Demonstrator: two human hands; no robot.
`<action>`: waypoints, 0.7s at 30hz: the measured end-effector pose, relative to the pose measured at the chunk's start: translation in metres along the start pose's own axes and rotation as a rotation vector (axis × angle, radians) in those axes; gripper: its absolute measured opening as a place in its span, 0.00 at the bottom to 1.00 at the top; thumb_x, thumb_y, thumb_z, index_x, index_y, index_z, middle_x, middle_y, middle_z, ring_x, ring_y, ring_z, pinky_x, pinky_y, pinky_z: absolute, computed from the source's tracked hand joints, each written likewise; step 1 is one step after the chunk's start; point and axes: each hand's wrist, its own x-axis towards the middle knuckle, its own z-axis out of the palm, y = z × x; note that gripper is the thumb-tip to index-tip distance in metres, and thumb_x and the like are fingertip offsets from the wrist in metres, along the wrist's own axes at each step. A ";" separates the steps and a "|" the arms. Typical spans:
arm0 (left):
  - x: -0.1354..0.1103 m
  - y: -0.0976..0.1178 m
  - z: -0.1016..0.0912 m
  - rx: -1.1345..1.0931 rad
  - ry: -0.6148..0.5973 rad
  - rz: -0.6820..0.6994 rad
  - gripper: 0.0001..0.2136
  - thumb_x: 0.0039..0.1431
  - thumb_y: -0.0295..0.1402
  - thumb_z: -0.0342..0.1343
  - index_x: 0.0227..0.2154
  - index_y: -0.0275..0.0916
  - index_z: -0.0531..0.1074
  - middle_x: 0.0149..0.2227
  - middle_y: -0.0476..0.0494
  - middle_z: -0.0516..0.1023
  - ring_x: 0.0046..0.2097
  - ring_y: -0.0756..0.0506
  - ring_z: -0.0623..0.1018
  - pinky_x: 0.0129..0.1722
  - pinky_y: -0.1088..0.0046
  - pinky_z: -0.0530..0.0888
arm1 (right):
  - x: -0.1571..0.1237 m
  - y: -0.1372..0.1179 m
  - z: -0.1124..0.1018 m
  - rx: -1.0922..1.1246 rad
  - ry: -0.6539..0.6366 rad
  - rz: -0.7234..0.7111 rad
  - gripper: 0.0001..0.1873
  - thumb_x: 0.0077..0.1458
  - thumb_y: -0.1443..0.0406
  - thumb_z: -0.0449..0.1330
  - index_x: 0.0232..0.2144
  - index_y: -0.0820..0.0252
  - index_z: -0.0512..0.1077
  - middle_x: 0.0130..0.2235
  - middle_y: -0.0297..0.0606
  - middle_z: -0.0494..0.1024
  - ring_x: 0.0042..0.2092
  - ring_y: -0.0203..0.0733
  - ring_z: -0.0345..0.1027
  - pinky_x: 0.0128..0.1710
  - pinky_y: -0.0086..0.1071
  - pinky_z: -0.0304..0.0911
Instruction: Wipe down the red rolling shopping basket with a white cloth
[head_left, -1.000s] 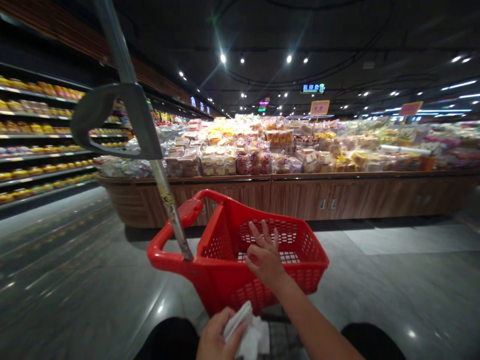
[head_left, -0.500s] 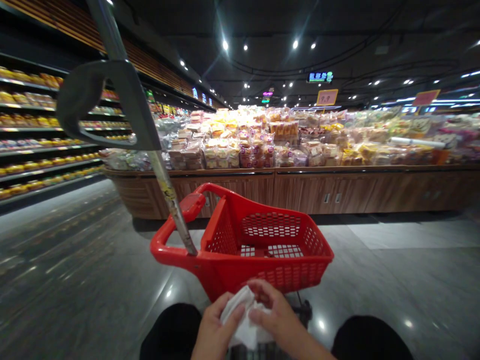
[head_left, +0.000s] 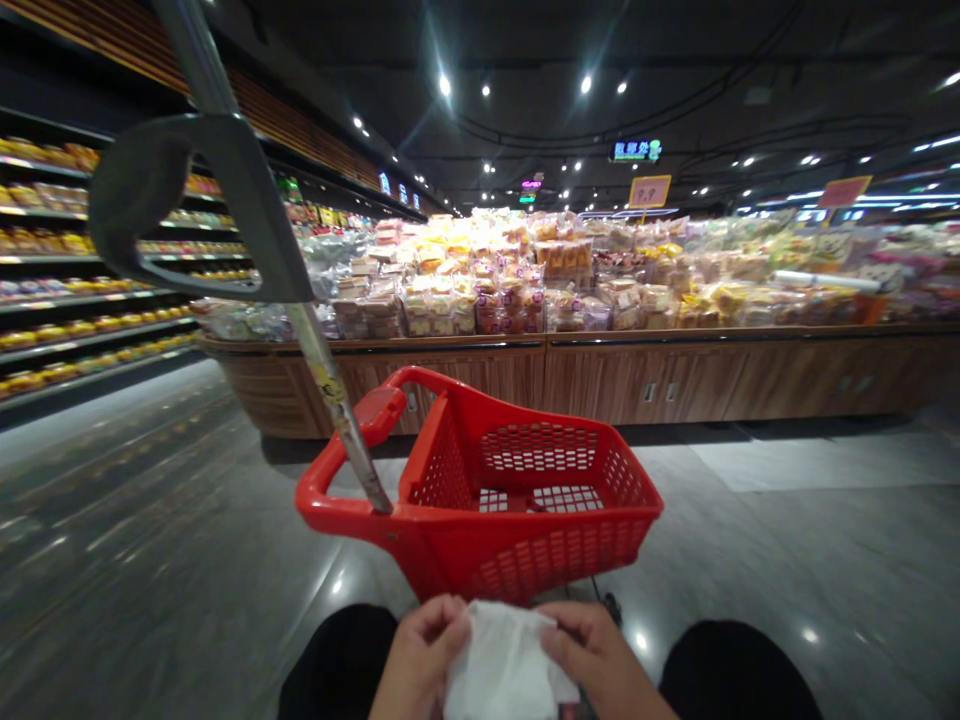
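Note:
A white tissue point(head_left: 506, 660) is stretched between my two hands at the bottom of the view, low over my lap. My left hand point(head_left: 429, 645) pinches its left edge between thumb and fingers. On the other side, my right hand point(head_left: 589, 645) grips the right edge in the same way. Just beyond my hands stands a red plastic shopping cart point(head_left: 525, 550) with perforated basket walls. A grey pole with a loop-shaped handle point(head_left: 255, 210) rises at an angle at the cart's push-bar end.
A long wooden display counter point(head_left: 622, 375) heaped with packaged baked goods point(head_left: 510, 290) runs behind the cart. Stocked shelves point(head_left: 52, 290) line the left side. My dark-clothed knees point(head_left: 739, 675) flank my hands. The floor point(head_left: 750, 560) is shiny grey tile.
The tissue was bunched up between my fingers and is now spread flatter. My hands have moved apart and slightly lower. The view has shifted a little.

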 end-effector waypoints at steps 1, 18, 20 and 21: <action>0.000 0.002 0.001 -0.044 0.027 0.005 0.19 0.37 0.45 0.64 0.17 0.37 0.62 0.20 0.54 0.65 0.23 0.54 0.62 0.25 0.78 0.61 | 0.002 0.003 0.001 0.025 0.021 0.027 0.22 0.48 0.48 0.58 0.29 0.62 0.74 0.21 0.33 0.71 0.18 0.32 0.60 0.17 0.25 0.54; 0.013 0.006 0.005 0.487 0.000 0.115 0.22 0.42 0.52 0.58 0.16 0.39 0.58 0.17 0.56 0.59 0.22 0.53 0.58 0.21 0.78 0.55 | 0.011 0.004 0.016 -0.311 0.119 -0.283 0.22 0.38 0.58 0.67 0.39 0.58 0.74 0.54 0.47 0.67 0.55 0.54 0.58 0.56 0.44 0.51; 0.012 0.008 0.002 0.475 -0.042 0.090 0.23 0.40 0.52 0.59 0.16 0.39 0.58 0.16 0.57 0.57 0.22 0.54 0.56 0.21 0.78 0.53 | 0.014 -0.002 0.012 -0.176 0.246 -0.262 0.10 0.45 0.58 0.62 0.24 0.59 0.74 0.43 0.44 0.73 0.47 0.49 0.66 0.48 0.39 0.59; 0.011 0.008 0.000 0.469 -0.086 0.070 0.23 0.39 0.52 0.59 0.16 0.39 0.58 0.16 0.57 0.56 0.21 0.55 0.55 0.20 0.78 0.52 | 0.015 -0.005 0.008 -0.078 0.277 -0.230 0.11 0.46 0.58 0.61 0.22 0.60 0.72 0.37 0.42 0.74 0.41 0.46 0.68 0.42 0.36 0.62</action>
